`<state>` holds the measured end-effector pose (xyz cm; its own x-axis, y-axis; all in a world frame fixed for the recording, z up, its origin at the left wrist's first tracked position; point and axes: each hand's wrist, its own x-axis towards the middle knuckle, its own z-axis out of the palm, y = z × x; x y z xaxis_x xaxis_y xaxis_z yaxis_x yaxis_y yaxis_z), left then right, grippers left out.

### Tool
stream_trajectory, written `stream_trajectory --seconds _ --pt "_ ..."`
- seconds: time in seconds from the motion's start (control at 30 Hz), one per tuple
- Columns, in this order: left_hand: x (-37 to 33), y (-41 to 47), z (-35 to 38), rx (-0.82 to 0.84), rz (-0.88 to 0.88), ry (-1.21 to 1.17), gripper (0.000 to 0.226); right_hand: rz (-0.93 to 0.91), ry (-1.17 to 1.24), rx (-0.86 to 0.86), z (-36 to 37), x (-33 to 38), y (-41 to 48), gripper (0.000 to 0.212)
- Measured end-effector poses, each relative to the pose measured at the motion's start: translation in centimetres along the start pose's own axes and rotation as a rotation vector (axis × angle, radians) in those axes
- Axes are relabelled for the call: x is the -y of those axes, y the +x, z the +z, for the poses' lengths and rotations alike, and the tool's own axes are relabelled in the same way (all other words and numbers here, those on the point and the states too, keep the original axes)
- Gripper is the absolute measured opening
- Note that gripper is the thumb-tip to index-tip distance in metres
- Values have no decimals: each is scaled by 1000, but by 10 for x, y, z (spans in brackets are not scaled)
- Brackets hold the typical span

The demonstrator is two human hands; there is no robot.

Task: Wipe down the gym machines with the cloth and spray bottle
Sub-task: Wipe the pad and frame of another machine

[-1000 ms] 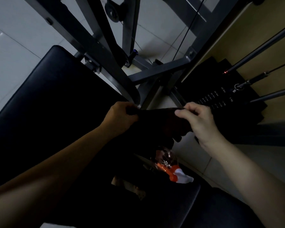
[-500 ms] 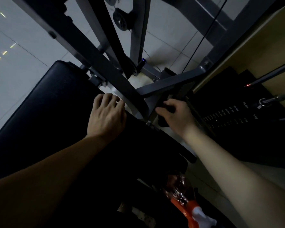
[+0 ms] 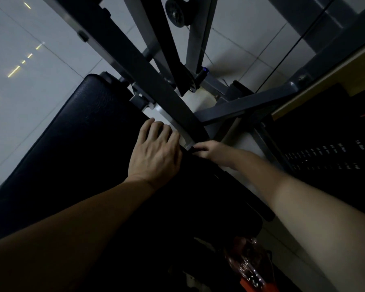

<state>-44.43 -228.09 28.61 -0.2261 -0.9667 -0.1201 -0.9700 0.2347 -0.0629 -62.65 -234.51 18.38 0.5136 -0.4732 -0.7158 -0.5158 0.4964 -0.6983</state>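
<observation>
- Left hand (image 3: 156, 152) lies flat, fingers straight, on the black seat pad (image 3: 82, 133).
- Right hand (image 3: 213, 153) fingers pinch the dark cloth (image 3: 191, 149).
- Weight stack (image 3: 329, 152) numbers are too blurred to read.

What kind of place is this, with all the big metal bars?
Most likely a gym. There is a black padded seat, a grey steel machine frame with a pulley wheel, and a dark stack of numbered weight plates on the right.
</observation>
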Motion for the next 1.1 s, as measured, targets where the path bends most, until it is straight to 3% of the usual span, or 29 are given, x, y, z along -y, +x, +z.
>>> stream_trajectory --seconds 0.17,0.27,0.33,0.53,0.63,0.83,1.0,1.1 --pt "1 0 2 -16 1 1 32 38 -213 49 3 0 22 19" --pt "0 -1 2 -23 -4 -2 30 101 -430 52 10 4 35 10" --pt "0 -1 2 -28 -3 1 29 105 -487 26 13 7 40 17" --pt "0 -1 1 -27 -4 -1 29 -68 -81 -85 4 -16 4 12" --pt "0 -1 1 -34 -5 1 29 -72 -53 -18 -6 -29 -10 30" --pt "0 -1 3 -21 -7 8 32 -60 -200 -55 0 -26 0 16" --pt "0 -1 2 -22 -6 12 33 55 -203 -105 10 -13 16 33" --pt "-1 -1 2 -25 -9 24 33 155 -68 -135 9 -13 23 34"
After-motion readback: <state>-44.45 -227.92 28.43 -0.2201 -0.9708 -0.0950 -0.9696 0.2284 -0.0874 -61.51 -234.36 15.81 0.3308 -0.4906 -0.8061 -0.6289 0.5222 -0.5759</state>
